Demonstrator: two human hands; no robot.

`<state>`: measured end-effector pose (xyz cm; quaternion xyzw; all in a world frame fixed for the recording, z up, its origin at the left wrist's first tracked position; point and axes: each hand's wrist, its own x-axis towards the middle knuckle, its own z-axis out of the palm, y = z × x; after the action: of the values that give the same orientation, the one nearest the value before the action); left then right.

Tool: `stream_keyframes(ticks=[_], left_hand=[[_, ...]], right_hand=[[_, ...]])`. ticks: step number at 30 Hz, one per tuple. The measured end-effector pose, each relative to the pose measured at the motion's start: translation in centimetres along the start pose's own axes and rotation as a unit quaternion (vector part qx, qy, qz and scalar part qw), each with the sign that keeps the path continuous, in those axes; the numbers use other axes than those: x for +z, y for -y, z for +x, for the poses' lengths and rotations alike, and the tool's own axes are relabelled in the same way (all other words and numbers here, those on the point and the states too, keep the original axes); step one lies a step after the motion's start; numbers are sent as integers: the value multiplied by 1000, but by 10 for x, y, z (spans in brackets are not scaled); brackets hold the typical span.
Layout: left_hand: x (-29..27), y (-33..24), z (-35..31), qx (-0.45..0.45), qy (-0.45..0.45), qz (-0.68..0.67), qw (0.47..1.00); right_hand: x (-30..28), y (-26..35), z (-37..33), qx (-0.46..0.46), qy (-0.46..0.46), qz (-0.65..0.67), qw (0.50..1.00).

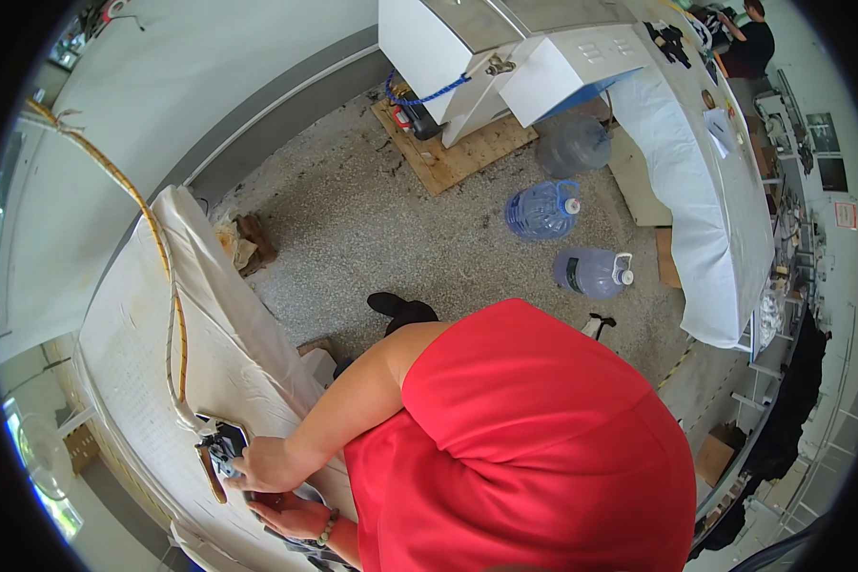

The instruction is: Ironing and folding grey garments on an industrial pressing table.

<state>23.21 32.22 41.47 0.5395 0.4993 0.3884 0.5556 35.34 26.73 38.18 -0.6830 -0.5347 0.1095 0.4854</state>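
Bent over the white cloth-covered table (129, 357) at the left, I have both hands close together at its near side. My right hand (265, 465) has its fingers curled at a small grey-blue part (227, 465) of a dark device (221, 440). A long brown handle-like piece (211, 474) lies along the device. My left hand (296, 517), with a beaded bracelet (327, 527) at the wrist, lies just below the right, fingers around something dark and mostly hidden. A shiny curved metal edge (310, 493) shows between the two arms.
A yellow-and-white cord (148, 212) hangs down to the device. On the floor stand clear water jugs (541, 210). White cabinets (567, 71) sit at the back; a second cloth-covered table (710, 210) runs along the right. Another person (751, 43) works far right.
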Motion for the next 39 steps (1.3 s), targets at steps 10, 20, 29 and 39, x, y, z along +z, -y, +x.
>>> stream_keyframes(ticks=[10,20,29,39], left_hand=[[-140,35,40,176,212,470,839],[-197,-94,-19,337,130,545,757],[-205,-7,-7,322,252,302,861],[-444,-174,-31,493,-320,406,700]], right_hand=[[-61,31,55,-170,2,-44,984],[-160,176,79,-335,-118,-86,931],[-130,292,102,-473,43,-125,871],[-51,344,153,-419,-5,-113,901]])
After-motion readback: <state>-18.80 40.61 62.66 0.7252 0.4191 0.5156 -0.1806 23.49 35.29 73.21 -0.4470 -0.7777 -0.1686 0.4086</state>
